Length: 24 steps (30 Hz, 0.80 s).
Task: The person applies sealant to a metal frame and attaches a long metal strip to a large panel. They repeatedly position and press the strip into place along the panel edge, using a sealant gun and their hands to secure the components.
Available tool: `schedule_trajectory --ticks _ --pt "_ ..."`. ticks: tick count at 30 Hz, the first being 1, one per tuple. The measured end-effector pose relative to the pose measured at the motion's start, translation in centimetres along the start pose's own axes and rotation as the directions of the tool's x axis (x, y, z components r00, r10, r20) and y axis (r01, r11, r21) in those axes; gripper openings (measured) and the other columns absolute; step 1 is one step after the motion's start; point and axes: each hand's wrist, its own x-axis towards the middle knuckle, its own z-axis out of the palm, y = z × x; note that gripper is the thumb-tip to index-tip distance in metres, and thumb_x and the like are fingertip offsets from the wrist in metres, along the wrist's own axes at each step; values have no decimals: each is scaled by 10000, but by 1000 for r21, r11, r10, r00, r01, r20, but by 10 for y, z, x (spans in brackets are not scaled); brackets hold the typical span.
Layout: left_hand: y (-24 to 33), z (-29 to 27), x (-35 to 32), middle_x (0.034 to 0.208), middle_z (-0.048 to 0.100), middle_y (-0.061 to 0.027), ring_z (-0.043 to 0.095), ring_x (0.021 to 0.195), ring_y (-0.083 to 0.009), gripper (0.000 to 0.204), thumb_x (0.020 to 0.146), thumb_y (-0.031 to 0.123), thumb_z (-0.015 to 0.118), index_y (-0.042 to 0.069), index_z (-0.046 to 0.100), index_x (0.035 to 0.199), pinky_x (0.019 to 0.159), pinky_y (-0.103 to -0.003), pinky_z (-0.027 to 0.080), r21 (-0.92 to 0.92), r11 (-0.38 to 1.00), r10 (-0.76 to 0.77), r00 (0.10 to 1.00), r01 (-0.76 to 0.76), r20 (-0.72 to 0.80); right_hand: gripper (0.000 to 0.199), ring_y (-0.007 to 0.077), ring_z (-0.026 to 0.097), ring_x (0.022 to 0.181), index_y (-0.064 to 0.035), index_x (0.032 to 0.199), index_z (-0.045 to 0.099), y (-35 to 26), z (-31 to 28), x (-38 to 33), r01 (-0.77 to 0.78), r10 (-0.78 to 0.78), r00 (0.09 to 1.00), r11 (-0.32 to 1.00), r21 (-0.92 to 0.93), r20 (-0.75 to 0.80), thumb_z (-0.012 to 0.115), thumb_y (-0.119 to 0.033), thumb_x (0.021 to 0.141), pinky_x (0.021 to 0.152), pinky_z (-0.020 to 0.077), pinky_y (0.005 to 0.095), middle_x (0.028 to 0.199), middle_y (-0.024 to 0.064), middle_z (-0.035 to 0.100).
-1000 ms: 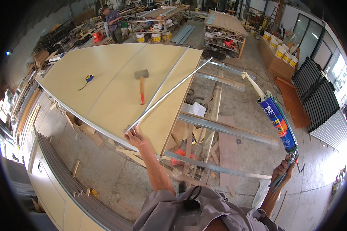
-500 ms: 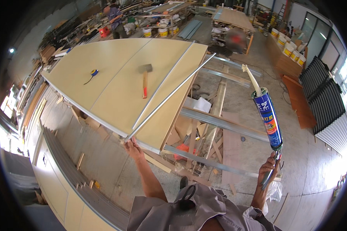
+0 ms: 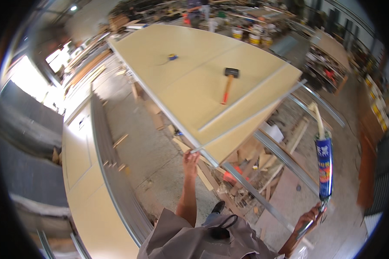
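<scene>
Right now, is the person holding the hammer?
No, the hammer lies untouched on the big panel; the right hand holds a caulking gun.

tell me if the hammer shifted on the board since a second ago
No. The hammer lies at the same spot on the yellow board, right of the small blue thing; only the camera swung.

Pale panel (image 3: 194, 64) bearing hammer (image 3: 227, 84), tape measure (image 3: 172, 57)

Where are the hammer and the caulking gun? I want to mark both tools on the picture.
hammer (image 3: 227, 86): head view, point on its orange handle, lying on the big panel.
caulking gun (image 3: 324, 166): head view, point on the blue tube, held upright by the right hand.
</scene>
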Motion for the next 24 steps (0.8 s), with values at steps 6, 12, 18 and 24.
schedule_trajectory --ticks 6,12,18,24 --pt "29 -25 0 1047 617 -61 634 1004 -218 344 908 33 590 60 520 1244 852 -375 537 300 952 -32 994 63 -105 529 134 496 718 32 1422 336 11 -7 2 55 -60 996 996 -71 -62 370 -335 1043 727 485 335 887 22 438" --pt "76 -3 63 927 663 -152 647 858 -280 196 899 124 599 -4 643 1042 757 -355 503 905 316 458 881 -285 117 575 136 503 696 30 1381 375 18 -4 0 29 -30 999 999 -46 -32 332 -431 1039 687 485 352 876 31 437" --pt "85 101 146 1002 653 -188 620 934 -365 327 870 326 650 17 675 973 794 -456 494 831 -43 145 819 -555 555 577 129 498 674 46 1375 369 31 -9 -9 88 -97 991 992 -94 -97 342 -424 1041 665 501 340 837 44 436" --pt "39 170 169 928 671 -170 643 871 -374 337 766 355 734 46 681 890 763 -462 516 756 -267 -317 795 -597 517 555 119 465 633 51 1355 373 53 -3 -22 151 -170 975 979 -136 -140 350 -407 1042 633 517 337 830 50 432"
